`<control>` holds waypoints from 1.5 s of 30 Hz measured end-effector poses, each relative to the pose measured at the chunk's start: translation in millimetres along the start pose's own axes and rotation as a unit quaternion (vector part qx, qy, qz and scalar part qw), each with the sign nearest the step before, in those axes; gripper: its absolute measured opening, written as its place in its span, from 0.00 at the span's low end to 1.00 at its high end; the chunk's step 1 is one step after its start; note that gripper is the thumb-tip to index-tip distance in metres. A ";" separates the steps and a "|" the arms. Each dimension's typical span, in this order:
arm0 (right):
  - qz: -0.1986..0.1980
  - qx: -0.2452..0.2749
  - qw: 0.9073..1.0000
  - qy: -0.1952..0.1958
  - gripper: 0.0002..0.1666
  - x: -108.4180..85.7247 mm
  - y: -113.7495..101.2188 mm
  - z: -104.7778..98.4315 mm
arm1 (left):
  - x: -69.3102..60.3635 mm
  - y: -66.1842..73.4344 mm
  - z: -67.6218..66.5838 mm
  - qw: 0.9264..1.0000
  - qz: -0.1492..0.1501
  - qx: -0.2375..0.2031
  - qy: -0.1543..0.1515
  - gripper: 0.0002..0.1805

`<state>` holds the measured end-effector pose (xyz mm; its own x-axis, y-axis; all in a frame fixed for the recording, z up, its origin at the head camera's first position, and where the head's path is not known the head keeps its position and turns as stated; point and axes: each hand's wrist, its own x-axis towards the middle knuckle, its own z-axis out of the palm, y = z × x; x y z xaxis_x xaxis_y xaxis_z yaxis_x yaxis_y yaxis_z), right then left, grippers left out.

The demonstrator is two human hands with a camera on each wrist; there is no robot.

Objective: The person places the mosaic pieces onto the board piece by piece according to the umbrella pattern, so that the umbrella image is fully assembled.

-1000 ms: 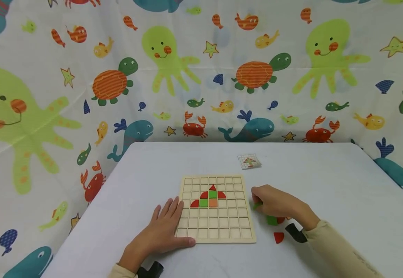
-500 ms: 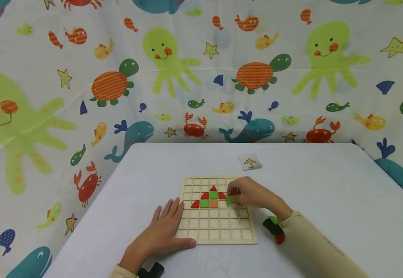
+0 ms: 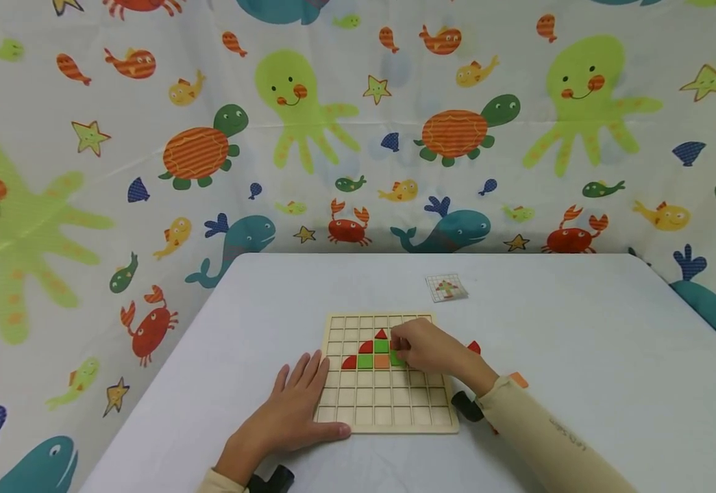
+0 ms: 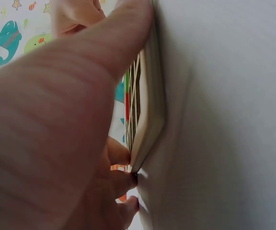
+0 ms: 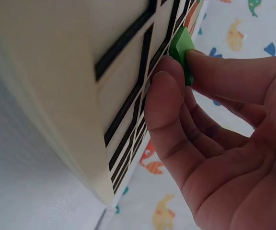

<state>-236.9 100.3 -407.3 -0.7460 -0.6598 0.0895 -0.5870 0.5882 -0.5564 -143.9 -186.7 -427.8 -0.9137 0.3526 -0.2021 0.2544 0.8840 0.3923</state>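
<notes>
A wooden grid board (image 3: 362,414) lies on the table, with red, green and orange pieces in its upper cells. The right hand (image 3: 434,349) pinches a green piece (image 3: 397,358) over the cell right of the orange square (image 3: 381,361). Thumb and fingertips hold that green piece (image 5: 180,50) at the board's surface in the right wrist view. The left hand (image 3: 292,411) lies spread with straight fingers along the board's left edge, its thumb at the lower edge. In the left wrist view that hand (image 4: 80,115) touches the board's rim (image 4: 152,110).
A small pattern card (image 3: 447,287) lies behind the board. Right of the board, partly hidden by the right forearm, are a red piece (image 3: 474,347) and an orange piece (image 3: 519,380). A patterned cloth (image 3: 333,68) hangs behind the white table (image 3: 579,329).
The right hand has moved left from beside the board to over it, carrying the green piece to the cell beside the orange square. The left hand has stayed at the board's edge.
</notes>
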 end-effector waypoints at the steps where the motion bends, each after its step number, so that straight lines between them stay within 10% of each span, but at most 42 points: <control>1: 0.002 -0.008 1.000 0.001 0.08 -0.8 -0.7 0.5 | 0.4 -0.1 -0.3 1.000 0.001 0.001 0.000 0.70; 12: 0.023 -0.052 0.998 0.011 0.08 -8.5 -8.2 4.6 | 2.2 -0.8 -1.1 1.000 0.004 0.005 -0.001 0.70; 19: 0.029 -0.031 0.999 0.028 0.07 -20.9 5.0 -33.0 | 2.3 -0.7 -0.1 1.000 -0.004 0.007 0.001 0.71; 24: 0.102 -0.030 0.994 0.039 0.02 -42.6 25.6 -68.6 | 1.7 0.0 -1.7 1.000 -0.002 0.010 0.005 0.70; 33: 0.260 -0.023 0.963 -0.061 0.15 -66.6 57.0 -78.1 | 2.8 -1.1 0.9 1.000 -0.001 0.003 0.000 0.70; 45: 0.189 -0.008 0.981 -0.039 0.11 -55.7 58.5 -61.1 | 3.0 -1.5 0.2 1.000 -0.005 0.004 0.002 0.70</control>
<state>-249.0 200.1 -394.3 -0.8857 -0.4260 -0.1847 -0.2779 0.8050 -0.5241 -147.0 -186.9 -429.1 -0.9175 0.3429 -0.2014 0.2483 0.8895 0.3837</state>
